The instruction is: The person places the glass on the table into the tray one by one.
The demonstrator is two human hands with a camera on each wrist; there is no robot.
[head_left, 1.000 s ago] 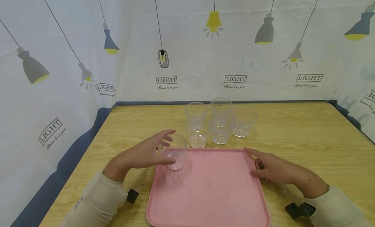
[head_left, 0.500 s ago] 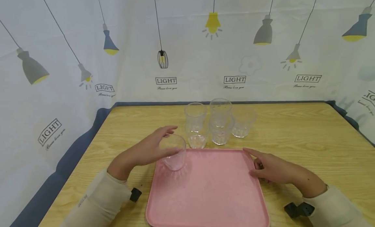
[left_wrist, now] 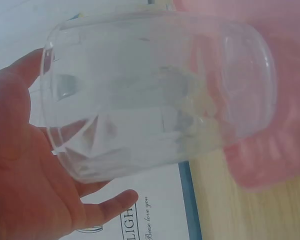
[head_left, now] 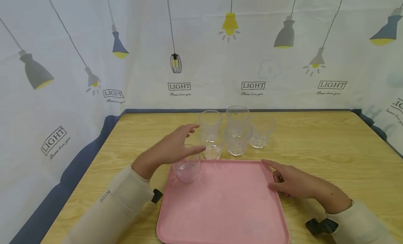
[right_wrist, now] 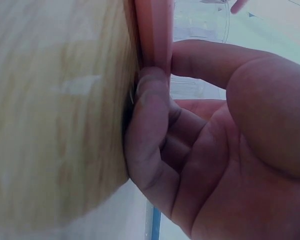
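A clear plastic cup (head_left: 188, 172) stands upright on the far left corner of a pink tray (head_left: 226, 202). Above and behind its rim is my left hand (head_left: 173, 146), fingers and thumb spread apart and gripping nothing. The left wrist view has that cup (left_wrist: 155, 100) large in front of the open palm (left_wrist: 25, 175). My right hand (head_left: 296, 179) holds the tray's right edge near the far corner. Up close in the right wrist view, the thumb lies over the tray rim (right_wrist: 155, 30) and curled fingers (right_wrist: 145, 130) tuck under it.
Several more clear cups (head_left: 211, 151) stand close together just behind the tray, some overlapping in view, so their number is hard to tell. The wooden table (head_left: 333, 142) ends at a printed curtain (head_left: 214, 69) at the back and left.
My left hand has loosened from the cup on the tray and moved up and right, toward the cups behind. That cup stays in place. The right hand and tray have not moved.
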